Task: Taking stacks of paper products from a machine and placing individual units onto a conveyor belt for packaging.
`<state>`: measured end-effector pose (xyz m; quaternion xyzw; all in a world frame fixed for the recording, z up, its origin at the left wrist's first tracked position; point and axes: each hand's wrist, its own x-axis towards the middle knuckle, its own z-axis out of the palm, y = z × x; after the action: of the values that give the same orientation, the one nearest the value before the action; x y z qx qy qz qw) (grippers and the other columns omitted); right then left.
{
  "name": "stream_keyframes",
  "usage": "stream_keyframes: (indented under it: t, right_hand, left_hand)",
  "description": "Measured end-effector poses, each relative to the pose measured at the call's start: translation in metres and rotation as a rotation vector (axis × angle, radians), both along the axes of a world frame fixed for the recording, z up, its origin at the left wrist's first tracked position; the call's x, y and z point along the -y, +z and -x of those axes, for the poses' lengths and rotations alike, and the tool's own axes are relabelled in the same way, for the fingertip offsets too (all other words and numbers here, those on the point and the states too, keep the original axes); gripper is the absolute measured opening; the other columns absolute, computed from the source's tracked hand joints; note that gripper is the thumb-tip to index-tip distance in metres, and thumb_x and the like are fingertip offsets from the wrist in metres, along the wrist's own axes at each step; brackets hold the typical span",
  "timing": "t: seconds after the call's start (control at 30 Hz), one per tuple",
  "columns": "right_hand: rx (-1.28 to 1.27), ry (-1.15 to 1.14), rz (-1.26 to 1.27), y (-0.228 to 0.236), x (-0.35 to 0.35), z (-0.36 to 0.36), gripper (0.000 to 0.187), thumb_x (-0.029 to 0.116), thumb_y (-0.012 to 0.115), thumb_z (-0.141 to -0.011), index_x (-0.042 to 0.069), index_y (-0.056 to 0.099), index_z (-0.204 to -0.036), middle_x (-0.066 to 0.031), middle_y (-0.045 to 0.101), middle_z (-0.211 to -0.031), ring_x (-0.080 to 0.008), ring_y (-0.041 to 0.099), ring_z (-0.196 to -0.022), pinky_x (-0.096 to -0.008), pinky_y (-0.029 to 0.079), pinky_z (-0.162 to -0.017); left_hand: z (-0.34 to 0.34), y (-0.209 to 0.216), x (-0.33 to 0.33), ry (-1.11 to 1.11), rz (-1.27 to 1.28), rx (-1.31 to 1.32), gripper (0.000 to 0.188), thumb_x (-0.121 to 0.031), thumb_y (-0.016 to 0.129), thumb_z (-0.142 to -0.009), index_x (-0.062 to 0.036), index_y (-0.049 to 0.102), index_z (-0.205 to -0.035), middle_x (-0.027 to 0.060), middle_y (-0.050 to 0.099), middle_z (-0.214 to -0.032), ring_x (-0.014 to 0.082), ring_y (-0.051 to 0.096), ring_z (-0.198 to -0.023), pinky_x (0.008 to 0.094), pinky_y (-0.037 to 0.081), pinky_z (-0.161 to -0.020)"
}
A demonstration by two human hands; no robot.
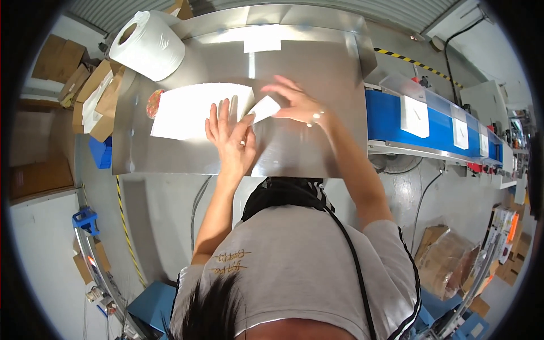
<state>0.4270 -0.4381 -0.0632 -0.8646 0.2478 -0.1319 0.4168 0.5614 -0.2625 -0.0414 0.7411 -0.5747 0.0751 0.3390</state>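
Note:
A long row of white, paper-like pieces (190, 113), packed close together, lies on the steel table. My left hand (231, 141) is at the row's right end, two fingers stretched over its front edge. Between that hand's thumb and forefinger is the lower corner of a small white folded piece (265, 109), tilted off the row. To the right of this piece is my right hand (300, 106), its fingers apart and slightly blurred. Its thumb is close to the piece's right edge; whether they touch is unclear. A round red-and-green patterned thing (153, 104) shows beside the row's left end.
The steel table (317, 62) has raised walls at the back and right. A large white roll (148, 48) stands at its back left, and a white sheet (262, 41) lies at the back. Rightward runs a blue conveyor belt (385, 116) with white pads. Cardboard boxes (93, 96) crowd the left.

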Motion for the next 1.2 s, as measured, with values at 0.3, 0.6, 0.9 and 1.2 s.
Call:
stream_keyframes:
  t: [0.3, 0.6, 0.9, 1.2]
  right_hand:
    - [0.238, -0.622, -0.355, -0.055, 0.036, 0.117, 0.022, 0.026, 0.063, -0.090, 0.005, 0.061, -0.098, 0.0045, 0.051, -0.073, -0.0077, 0.047, -0.068, -0.0253, 0.044, -0.062]
    - [-0.145, -0.739, 0.741, -0.048, 0.061, 0.146, 0.056, 0.030, 0.074, -0.070, 0.005, 0.055, -0.117, -0.0168, 0.056, -0.118, -0.0345, 0.052, -0.107, -0.0447, 0.043, -0.090]
    - [0.178, 0.035, 0.044, -0.027, 0.007, -0.017, 0.053, 0.026, 0.070, -0.082, 0.007, 0.049, -0.127, -0.0126, 0.050, -0.129, -0.0234, 0.047, -0.117, -0.0384, 0.041, -0.096]
    - [-0.281, -1.003, 0.108, -0.096, 0.095, 0.225, 0.053, 0.045, 0.066, -0.081, 0.003, 0.057, -0.112, -0.0174, 0.063, -0.089, -0.0332, 0.060, -0.081, -0.0399, 0.048, -0.073]
  left_hand:
    - [-0.013, 0.000, -0.005, 0.084, -0.013, 0.013, 0.038, -0.004, 0.060, -0.082, -0.0050, 0.059, -0.119, 0.0183, 0.040, -0.137, 0.0401, 0.031, -0.130, 0.0527, 0.024, -0.106]
    - [-0.010, -0.005, -0.002, 0.097, 0.009, 0.039, 0.036, 0.000, 0.062, -0.077, -0.0116, 0.065, -0.111, 0.0144, 0.041, -0.138, 0.0385, 0.029, -0.134, 0.0550, 0.021, -0.107]
    - [-0.012, 0.002, 0.003, 0.086, 0.047, -0.006, 0.040, -0.018, 0.065, -0.081, -0.0093, 0.059, -0.119, 0.0227, 0.033, -0.141, 0.0448, 0.022, -0.134, 0.0585, 0.019, -0.106]
    - [-0.023, 0.000, -0.001, 0.105, 0.056, 0.024, 0.034, -0.001, 0.060, -0.080, -0.0077, 0.064, -0.113, 0.0155, 0.046, -0.134, 0.0392, 0.035, -0.128, 0.0527, 0.026, -0.105]
